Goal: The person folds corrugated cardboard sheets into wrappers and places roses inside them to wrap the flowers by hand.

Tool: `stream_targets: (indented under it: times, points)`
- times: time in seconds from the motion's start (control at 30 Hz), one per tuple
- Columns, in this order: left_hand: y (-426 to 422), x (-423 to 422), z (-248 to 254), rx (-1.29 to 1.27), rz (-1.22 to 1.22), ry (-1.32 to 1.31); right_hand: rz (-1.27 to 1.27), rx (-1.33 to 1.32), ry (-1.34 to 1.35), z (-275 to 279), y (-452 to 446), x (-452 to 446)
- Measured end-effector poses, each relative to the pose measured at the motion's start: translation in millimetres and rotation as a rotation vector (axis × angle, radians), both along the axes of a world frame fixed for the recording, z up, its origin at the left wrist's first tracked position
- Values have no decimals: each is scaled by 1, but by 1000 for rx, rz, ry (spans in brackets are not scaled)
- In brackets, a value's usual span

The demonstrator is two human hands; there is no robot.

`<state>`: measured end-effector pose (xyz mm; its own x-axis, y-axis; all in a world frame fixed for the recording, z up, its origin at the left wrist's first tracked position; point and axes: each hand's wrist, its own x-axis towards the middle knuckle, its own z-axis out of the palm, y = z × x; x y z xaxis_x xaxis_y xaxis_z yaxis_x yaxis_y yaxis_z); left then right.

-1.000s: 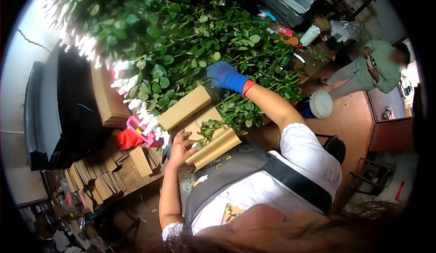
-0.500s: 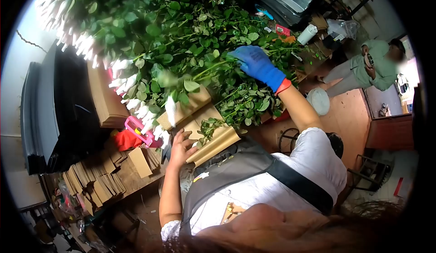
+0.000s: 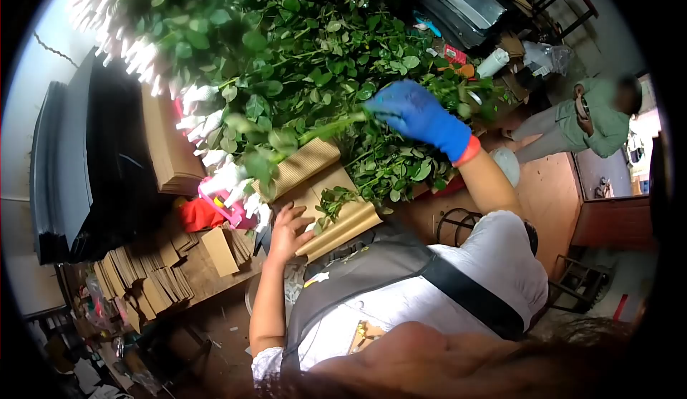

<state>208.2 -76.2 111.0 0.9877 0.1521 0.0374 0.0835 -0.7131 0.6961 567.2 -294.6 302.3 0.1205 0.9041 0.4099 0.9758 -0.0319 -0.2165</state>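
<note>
My right hand point(image 3: 411, 116), in a blue glove with an orange-red cuff, is closed around a leafy rose stem point(image 3: 333, 127) above a big heap of cut stems point(image 3: 308, 62). The held stem points left, its leaves blurred. Below it lies a sheet of corrugated cardboard point(image 3: 304, 166), folded up along two sides, with a small leafy sprig point(image 3: 333, 206) on it. My bare left hand point(image 3: 288, 233) rests at the left end of the cardboard, fingers apart. White-sleeved flower heads point(image 3: 207, 123) line the heap's left edge.
Stacked cardboard pieces point(image 3: 161, 284) lie at lower left beside a red cloth point(image 3: 200, 215) and a pink plastic object point(image 3: 222, 202). Dark sheets point(image 3: 93, 170) stand at left. A person in green point(image 3: 601, 116) stands at right, near a pale round stool top point(image 3: 507, 164).
My right hand has shifted slightly right with the rose stem, and the white-sleeved head near the cardboard has swung away. My left hand stays in place. The view has tilted a little.
</note>
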Motion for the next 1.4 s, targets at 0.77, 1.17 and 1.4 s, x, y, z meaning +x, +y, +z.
stream_targets:
  times: [0.77,1.17,1.4]
  points:
    - [-3,7,7,-77,100,12,-244,101,-48,-95,34,-33]
    - [-12,13,-7,-40,219,-120,-134,141,224,0,3,-12]
    - [-5,9,-30,-339,337,-92,-78,-337,195,-81,-39,-18]
